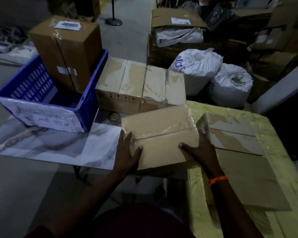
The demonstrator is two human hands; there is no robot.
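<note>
A taped brown cardboard box point(159, 133) sits in front of me, straddling the gap between two tables. My left hand point(128, 152) grips its left near corner, thumb on top and fingers down the side. On the right side of the box my right hand point(199, 149) holds it, thumb lying across the top and fingers hidden behind the edge. An orange thread band circles my right wrist.
A blue crate point(91, 83) with a tall brown box point(65, 48) in it stands on the marble-patterned table point(41, 143). Two taped boxes point(141, 86) lie behind, a tape roll point(113, 116) beside them. Another box point(234, 134) and flat cardboard point(251, 182) lie on the yellow table. White sacks point(196, 69) sit beyond.
</note>
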